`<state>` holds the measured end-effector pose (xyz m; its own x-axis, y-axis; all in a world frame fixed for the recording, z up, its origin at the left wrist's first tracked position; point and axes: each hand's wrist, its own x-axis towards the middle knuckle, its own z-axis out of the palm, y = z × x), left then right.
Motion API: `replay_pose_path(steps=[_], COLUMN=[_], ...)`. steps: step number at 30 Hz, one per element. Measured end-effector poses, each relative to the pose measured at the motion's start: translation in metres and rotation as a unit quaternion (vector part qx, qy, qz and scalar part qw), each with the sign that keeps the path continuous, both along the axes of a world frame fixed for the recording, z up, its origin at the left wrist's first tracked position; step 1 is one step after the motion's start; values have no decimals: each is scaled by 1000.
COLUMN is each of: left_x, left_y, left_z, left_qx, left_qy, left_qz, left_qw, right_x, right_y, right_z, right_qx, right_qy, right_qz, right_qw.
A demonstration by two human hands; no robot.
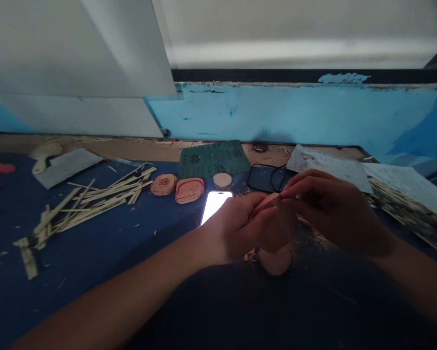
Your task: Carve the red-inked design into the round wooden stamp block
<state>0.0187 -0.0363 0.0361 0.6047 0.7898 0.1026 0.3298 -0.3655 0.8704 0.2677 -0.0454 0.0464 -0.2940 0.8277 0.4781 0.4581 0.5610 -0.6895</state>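
My left hand [245, 221] is closed around a small piece of wood [271, 200], whose pale edge shows between thumb and fingers. At that piece's right end my right hand [326, 204] has its fingertips pinched together; whether they grip the wood or something small is hidden. Below my hands a round wood slice [276, 261] lies on the dark blue cloth among shavings. A phone [215, 204] with a bright screen lies just left of my left hand.
Two red-marked wood slices [163, 184] [190, 190] and a plain one [222, 181] lie near green sandpaper [213, 160]. Thin wood sticks [101, 201] are heaped at left. Papers [324, 163] and a stick bundle [408, 211] lie right, a black cord [264, 188] behind my hands.
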Motion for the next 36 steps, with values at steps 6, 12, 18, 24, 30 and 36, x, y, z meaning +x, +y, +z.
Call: replay_pose_path(steps=[6,12,18,24,30,36], left_x=[0,9,-3,-21,-16,-14], left_y=[-3,-14,-2,10,7,7], left_z=[3,5,3,3,12,8], left_qx=[33,107,119,83,-37,-7], left_qy=[12,51,10,73,120,104], left_qz=[9,-13,-44,-153,-172,-177], left_qw=[999,993,992,982,977,979], right_x=[-14,-10,3,-5,-11,-13], right_y=[-12,-4,12,-1,-14,-23], right_z=[0,14,12,14,28,33], right_qx=[-41,-67,-145,-268,-305,-282], right_qy=[73,181,149,152,175,111], right_qz=[-69,-171,-99,-21,44,68], right_qw=[994,966,973,951,935,950])
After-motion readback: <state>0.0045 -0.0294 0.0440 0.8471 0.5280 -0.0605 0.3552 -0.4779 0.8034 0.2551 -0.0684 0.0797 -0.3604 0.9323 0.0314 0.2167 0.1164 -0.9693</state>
